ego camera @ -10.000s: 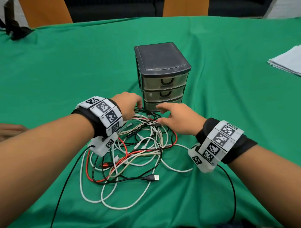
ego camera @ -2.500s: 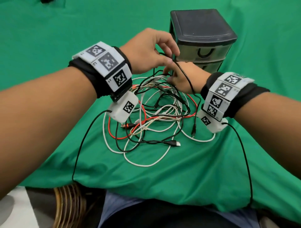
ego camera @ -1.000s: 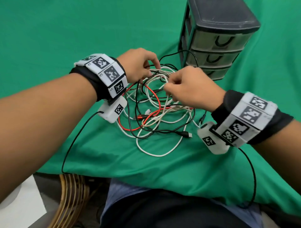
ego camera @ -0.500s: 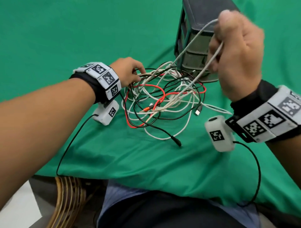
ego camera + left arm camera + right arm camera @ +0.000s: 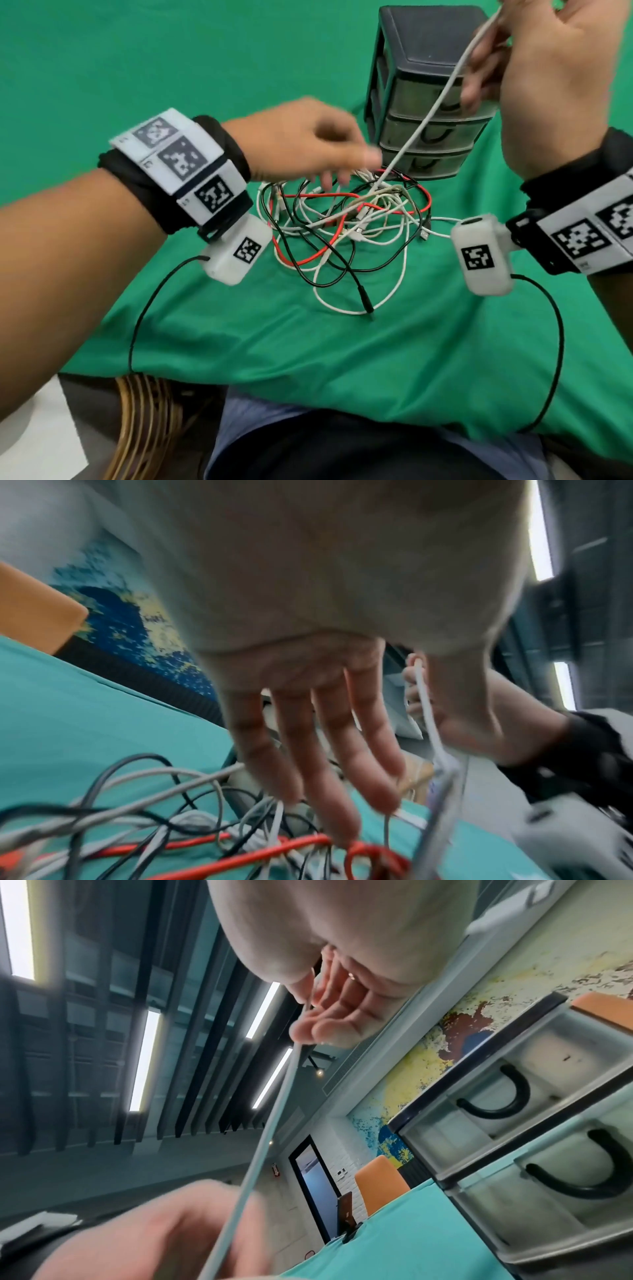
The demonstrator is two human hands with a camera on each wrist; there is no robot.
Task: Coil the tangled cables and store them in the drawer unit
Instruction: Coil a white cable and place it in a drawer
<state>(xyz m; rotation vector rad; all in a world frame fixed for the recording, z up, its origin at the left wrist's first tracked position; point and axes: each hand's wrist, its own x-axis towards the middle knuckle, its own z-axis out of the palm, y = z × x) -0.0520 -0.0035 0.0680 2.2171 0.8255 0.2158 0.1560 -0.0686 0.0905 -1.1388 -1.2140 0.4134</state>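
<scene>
An office meeting room: strip ceiling lights (image 5: 143, 1058), orange chairs (image 5: 380, 1183), wall mural (image 5: 441, 1047).

Head camera looks forward and down over counter (image 5: 144, 61). Left wrist camera sits close under palm, faces along fingers. Right wrist camera tilts up toward ceiling. All three share white cable (image 5: 432, 107) and drawer unit (image 5: 416, 85).

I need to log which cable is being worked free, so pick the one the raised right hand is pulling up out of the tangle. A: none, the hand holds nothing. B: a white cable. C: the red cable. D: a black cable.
B: the right hand pinches a white cable that runs taut down into the pile, while the red cable lies on the cloth.
</scene>
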